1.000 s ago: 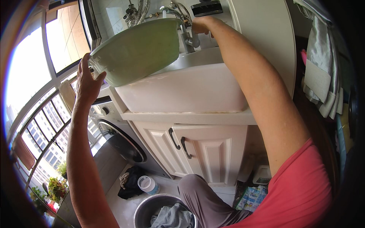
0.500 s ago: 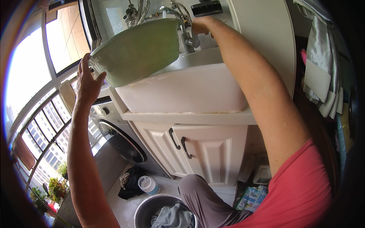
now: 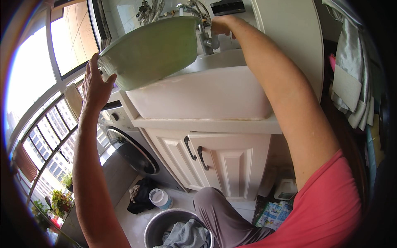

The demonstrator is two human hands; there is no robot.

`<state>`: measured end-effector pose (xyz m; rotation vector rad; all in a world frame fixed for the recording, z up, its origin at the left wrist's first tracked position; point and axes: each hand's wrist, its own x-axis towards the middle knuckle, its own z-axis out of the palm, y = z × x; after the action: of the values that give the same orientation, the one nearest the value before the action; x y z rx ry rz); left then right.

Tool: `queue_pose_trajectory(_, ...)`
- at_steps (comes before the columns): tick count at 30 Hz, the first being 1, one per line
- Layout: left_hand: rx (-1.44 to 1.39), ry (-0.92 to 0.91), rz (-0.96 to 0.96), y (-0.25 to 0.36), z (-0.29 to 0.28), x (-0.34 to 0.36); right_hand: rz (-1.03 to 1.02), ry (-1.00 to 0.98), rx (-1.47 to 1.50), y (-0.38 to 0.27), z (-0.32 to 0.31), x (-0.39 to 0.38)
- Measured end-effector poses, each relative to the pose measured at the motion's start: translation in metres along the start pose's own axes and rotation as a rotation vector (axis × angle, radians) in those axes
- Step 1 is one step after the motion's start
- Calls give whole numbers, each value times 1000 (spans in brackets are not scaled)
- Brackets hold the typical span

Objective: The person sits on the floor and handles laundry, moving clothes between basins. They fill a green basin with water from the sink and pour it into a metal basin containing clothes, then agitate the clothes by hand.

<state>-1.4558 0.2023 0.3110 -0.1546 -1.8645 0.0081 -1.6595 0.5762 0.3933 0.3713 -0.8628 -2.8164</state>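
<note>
White cabinet mid-scene, pale bench above it carrying the white sink, silver-grey washing machine just left. Green basin tilted over the sink's left part, its right end near the grey tap; metal tub of grey cloth on the near floor. Left hand at the basin's left end, fingers at the rim, thumb low, grip pinching that end; right hand far, just right of the tap, fingertips hidden, cannot tell its grip; white bucket just beyond the tub.
</note>
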Motion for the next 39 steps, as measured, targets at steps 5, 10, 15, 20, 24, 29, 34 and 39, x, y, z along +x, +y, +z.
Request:
queue_pose_trajectory(5, -33, 5, 8, -3, 0, 0, 2, -4, -5, 2, -2, -4)
queue_pose_trajectory(10, -67, -28, -22, 1, -2, -1, 5, -1, 1, 4, -3, -5)
queue_pose_trajectory(15, -63, -36, -14, 1, -4, 0, 7, 3, 2, 5, -3, -7)
queue_pose_trajectory(20, -84, -53, -27, 3, -5, -1, 8, 7, -1, 5, -3, -8)
queue_pose_trajectory(24, -73, -53, -15, 1, -6, 0, 15, 11, 0, 6, -4, -8)
queue_pose_trajectory(29, -105, -78, -37, 4, -10, 0, 15, 8, 6, 6, -4, -9)
queue_pose_trajectory(34, -127, -80, -39, -2, -4, 1, 10, 10, 5, 6, -6, -9)
queue_pose_trajectory(39, -104, -75, -38, -2, -4, 0, 13, 13, 16, 6, -6, -9)
